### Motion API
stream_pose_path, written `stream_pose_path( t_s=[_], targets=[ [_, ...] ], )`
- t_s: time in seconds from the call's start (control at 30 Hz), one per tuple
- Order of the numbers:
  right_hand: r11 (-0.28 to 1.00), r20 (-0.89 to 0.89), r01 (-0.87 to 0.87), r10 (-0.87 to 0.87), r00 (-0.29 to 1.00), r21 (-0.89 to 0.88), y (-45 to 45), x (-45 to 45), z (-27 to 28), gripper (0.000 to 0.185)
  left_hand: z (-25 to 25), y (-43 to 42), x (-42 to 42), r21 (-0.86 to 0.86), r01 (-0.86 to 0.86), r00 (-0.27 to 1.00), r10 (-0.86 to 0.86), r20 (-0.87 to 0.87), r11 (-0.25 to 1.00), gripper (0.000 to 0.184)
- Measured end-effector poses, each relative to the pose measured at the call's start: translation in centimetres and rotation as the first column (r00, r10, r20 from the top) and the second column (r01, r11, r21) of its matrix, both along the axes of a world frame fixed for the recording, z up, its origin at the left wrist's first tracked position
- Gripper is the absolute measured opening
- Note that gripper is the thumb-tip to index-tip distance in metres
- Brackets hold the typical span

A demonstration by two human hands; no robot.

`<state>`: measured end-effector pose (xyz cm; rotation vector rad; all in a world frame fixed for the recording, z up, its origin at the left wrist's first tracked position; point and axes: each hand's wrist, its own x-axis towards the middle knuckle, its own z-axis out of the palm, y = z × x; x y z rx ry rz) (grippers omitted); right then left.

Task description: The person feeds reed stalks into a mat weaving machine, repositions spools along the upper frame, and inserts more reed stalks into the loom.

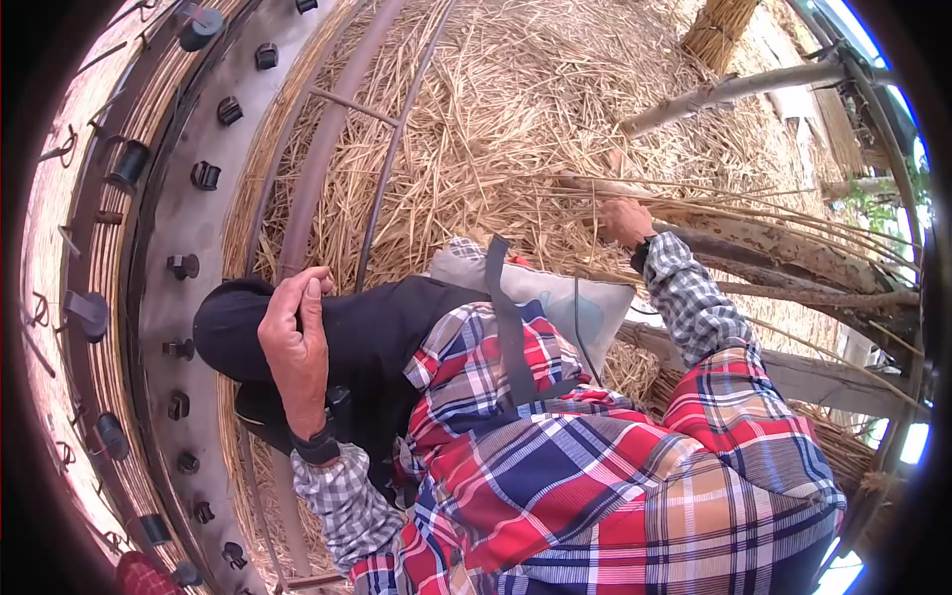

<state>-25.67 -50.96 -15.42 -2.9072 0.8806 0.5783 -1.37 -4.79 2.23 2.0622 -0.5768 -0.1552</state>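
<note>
My left hand (297, 332) is raised over my dark-trousered knee (233, 322), close to the metal rails. Its thumb and fingers are pressed together; whatever may be between them is too small to make out. Out to the right, my right hand (625, 222) has its fingers curled at the ends of some long, thin straw stalks (714, 193). Those stalks run to the right over a wooden log (783, 256). Loose straw (476, 129) lies heaped in front of both hands. A pale cushion or sack (605, 302) rests beside my lap.
To my left runs a long metal beam (164, 307) with a row of black clips (205, 176) and layered straw beside it. A metal ladder-like frame (342, 129) crosses the straw. Wooden poles (734, 91) stand at right, and a tied straw bundle (719, 35) is at the back.
</note>
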Motion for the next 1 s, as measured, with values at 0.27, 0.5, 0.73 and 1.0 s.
stream_pose_path(
  t_s=[0.27,0.5,0.73,1.0],
  targets=[
    [0.881,-0.061,0.072,-0.113,0.992,-0.467,-5.8,-3.3,6.0,0.031,1.2,-1.0,0.4,0.138,0.095,0.973,-0.121,0.197,0.986,0.015],
    [0.832,-0.323,0.173,-0.385,0.864,-0.527,-9.6,-4.3,11.3,0.069,1.6,-0.8,0.4,0.136,0.064,0.956,-0.1,0.276,0.989,0.01],
    [0.772,-0.247,0.132,-0.353,0.903,-0.622,-11.1,-4.7,11.2,0.059,1.6,-0.7,0.7,0.177,0.063,0.91,-0.129,0.394,0.982,0.009],
    [0.802,-0.343,0.07,-0.331,0.879,-0.593,-12.1,-3.4,11.6,0.037,1.6,-0.9,0.8,0.183,0.03,0.911,-0.102,0.399,0.983,0.009]
  ],
)
